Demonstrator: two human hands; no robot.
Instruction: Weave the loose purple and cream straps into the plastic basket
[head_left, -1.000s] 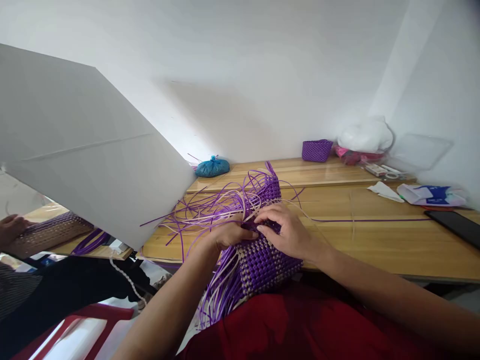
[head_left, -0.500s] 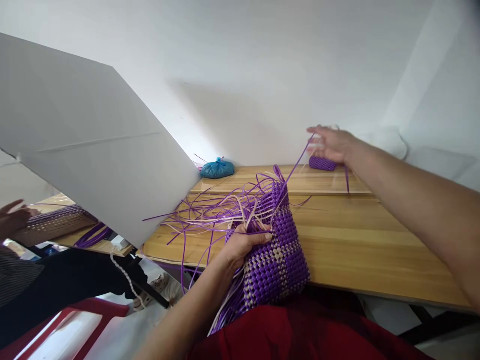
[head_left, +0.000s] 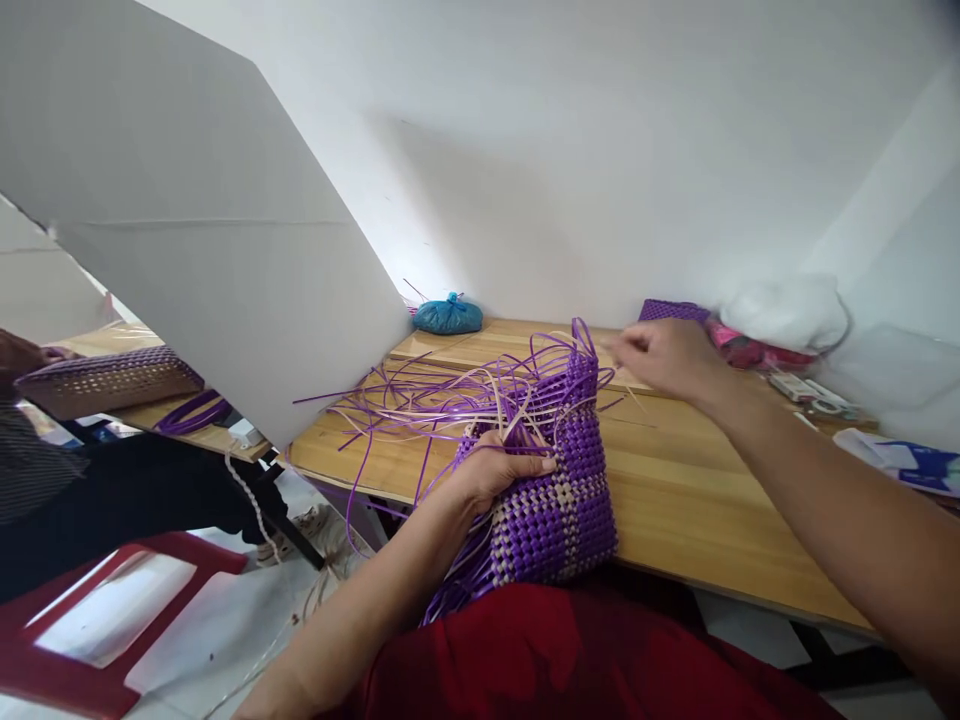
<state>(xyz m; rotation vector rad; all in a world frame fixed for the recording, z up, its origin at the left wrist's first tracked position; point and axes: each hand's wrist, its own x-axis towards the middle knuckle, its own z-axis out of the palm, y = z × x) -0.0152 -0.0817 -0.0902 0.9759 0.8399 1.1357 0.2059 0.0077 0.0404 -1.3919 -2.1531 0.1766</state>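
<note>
A woven basket (head_left: 555, 510) of purple and cream plastic strips rests tilted between my lap and the table's front edge. My left hand (head_left: 499, 470) grips its upper left part, the thumb lying along the front wall and the other fingers hidden. Long loose purple and cream strips (head_left: 420, 415) fan out from its rim to the left over the table. Just right of the rim, my right hand (head_left: 664, 355) is closed in a pinch, its fingertips near a purple strip. Whatever those fingers hold is too small to make out.
On the wooden table (head_left: 705, 490) stand a tied blue bag (head_left: 448, 315), another purple woven piece (head_left: 673, 310) and a white plastic bag (head_left: 787, 315). A white partition (head_left: 225, 240) rises at left. Beyond it, a person's hand (head_left: 19, 355) is beside another woven basket (head_left: 112, 380).
My right hand has come down and nearer the basket's rim, its fingers more curled; the taut purple strip it drew out has slackened. My left hand keeps its grip. The view has shifted right.
</note>
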